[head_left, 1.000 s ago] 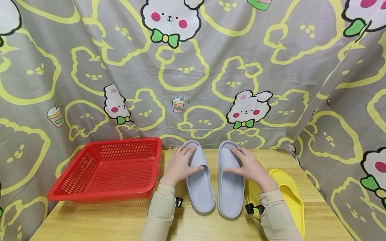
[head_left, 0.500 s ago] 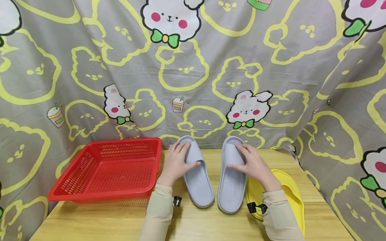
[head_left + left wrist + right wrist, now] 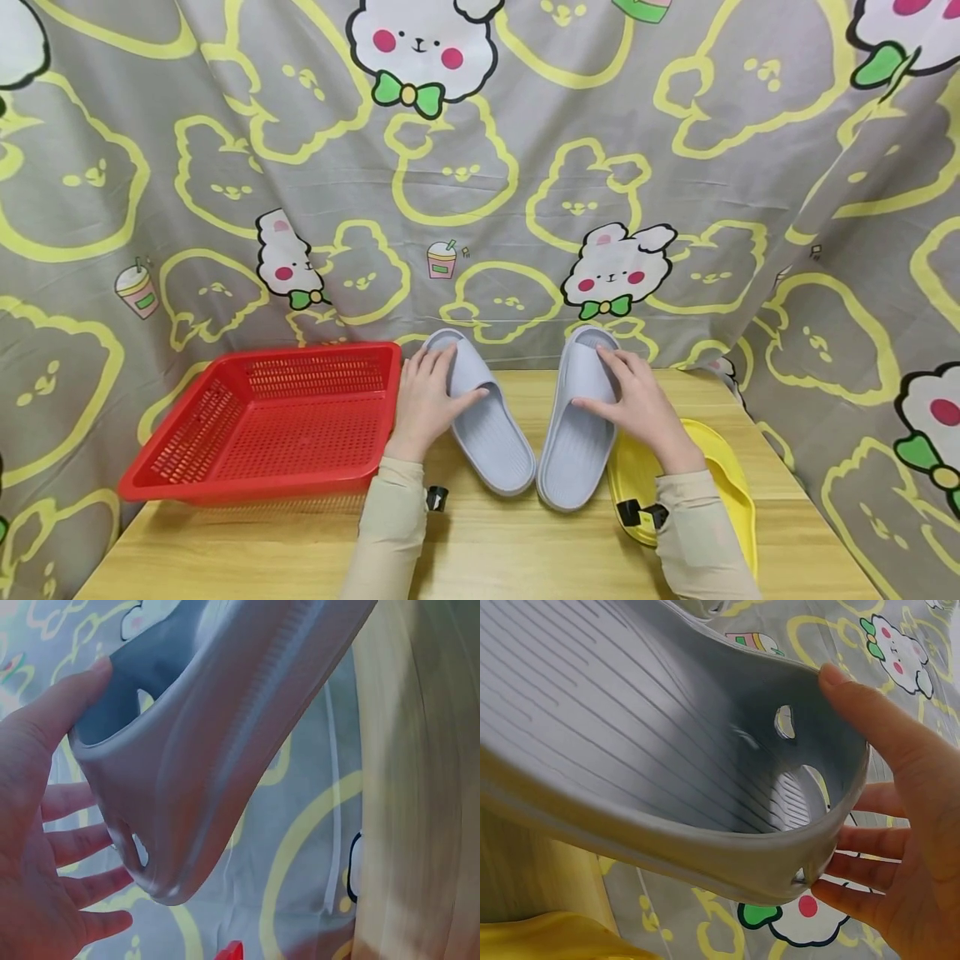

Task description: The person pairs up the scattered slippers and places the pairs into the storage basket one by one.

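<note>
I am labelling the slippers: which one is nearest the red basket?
The grey slipper in the left hand; the other grey one and the yellow slippers are farther away.

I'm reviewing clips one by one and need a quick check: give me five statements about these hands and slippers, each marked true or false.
1. The left hand holds a grey slipper. True.
2. The right sleeve partly hides yellow footwear. True.
3. The right hand holds yellow footwear. False: it holds another grey slipper.
4. In the head view, the red basket is left of both grey slippers. True.
5. The grey slippers' toes are closer together than their heels. False: the heels are closer.
</note>
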`<state>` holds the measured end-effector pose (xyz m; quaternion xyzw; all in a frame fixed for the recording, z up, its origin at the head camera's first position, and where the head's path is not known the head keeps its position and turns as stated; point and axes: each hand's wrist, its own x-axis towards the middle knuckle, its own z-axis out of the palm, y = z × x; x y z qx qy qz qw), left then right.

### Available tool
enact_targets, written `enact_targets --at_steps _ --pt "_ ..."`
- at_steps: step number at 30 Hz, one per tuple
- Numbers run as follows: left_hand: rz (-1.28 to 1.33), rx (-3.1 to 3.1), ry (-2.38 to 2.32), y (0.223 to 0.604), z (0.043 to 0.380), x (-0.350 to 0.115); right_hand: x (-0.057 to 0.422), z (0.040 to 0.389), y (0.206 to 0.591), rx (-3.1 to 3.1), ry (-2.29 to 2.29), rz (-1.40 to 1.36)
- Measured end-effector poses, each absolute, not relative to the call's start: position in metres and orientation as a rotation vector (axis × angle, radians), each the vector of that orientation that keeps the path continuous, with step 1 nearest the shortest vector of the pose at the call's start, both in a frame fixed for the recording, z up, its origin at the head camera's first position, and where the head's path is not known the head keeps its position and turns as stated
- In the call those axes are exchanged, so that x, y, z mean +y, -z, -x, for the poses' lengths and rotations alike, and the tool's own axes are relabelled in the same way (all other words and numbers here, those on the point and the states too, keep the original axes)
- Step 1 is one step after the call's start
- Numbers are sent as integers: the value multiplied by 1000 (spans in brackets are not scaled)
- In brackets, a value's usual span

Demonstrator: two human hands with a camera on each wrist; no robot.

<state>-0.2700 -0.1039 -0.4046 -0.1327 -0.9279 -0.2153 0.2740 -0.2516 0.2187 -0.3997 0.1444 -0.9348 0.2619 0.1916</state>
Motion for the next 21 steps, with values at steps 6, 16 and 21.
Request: enact_targets --at_steps 6,16,21 --pt "336 -2451 587 404 271 -107 220 252 399 -2587 -738 -370" --pt "293 -2393 584 403 271 -112 222 251 397 -2523 -764 -272" --pt "248 -2374 627 402 270 -115 222 250 397 -2510 -771 -215"
